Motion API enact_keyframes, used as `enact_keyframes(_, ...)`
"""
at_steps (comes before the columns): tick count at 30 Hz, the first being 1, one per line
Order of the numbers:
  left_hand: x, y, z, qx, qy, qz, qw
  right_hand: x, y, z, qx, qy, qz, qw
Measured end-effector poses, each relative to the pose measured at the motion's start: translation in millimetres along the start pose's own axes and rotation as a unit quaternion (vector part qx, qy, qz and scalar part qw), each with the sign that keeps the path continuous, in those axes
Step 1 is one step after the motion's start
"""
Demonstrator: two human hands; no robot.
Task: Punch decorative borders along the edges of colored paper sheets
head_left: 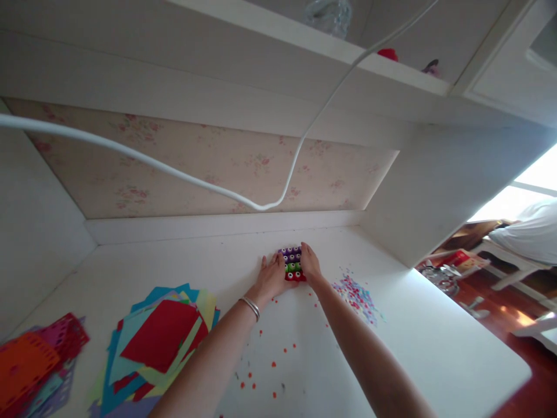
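Observation:
Between my hands, near the back of the white desk, sits a compact block of small purple, green and red pieces with white eye-like dots [293, 267], set in rows. My left hand [270, 280], with a silver bangle at the wrist, curves round its left side and front corner. On the opposite side my right hand [310, 264] presses against the block with its fingers together. What exactly the pieces are is too small to tell, and my fingers hide both side edges.
Coloured sheets [161, 337] are heaped at the left, beside red and orange punched pieces [39, 354]. Tiny coloured bits [357, 296] lie scattered to the right, with red dots [274, 364] in front. A white cable [174, 173] hangs across the view below a shelf [261, 87].

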State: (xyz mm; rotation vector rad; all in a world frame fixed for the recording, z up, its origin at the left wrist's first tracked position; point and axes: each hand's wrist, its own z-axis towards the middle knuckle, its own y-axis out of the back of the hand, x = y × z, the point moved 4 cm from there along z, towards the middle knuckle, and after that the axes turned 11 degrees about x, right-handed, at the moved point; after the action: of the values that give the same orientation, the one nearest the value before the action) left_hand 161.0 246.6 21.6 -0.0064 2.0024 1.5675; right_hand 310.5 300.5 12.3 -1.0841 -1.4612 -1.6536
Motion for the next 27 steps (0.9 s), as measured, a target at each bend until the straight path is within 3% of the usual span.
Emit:
enact_keyframes(10,79.4,41.8,-15.9,-0.003,0.052,0.000,0.999,42.5,-83.8,9.2,0.046,0.028,0.001,0.999)
enact_keyframes(18,136.0,62.8,-21.8,-0.020,0.088,0.005,0.996,71.6,-145.2,25.3,0.077,0.065,-0.016,0.995)
enact_keyframes(23,154.0,70.2,-24.7,-0.033,0.104,0.007,0.994,85.1,-165.8,31.0,0.094,0.083,-0.011,0.992)
enact_keyframes(27,157.3,74.8,-33.0,-0.046,0.116,0.007,0.992,93.2,-159.3,25.3,0.102,0.093,0.011,0.990)
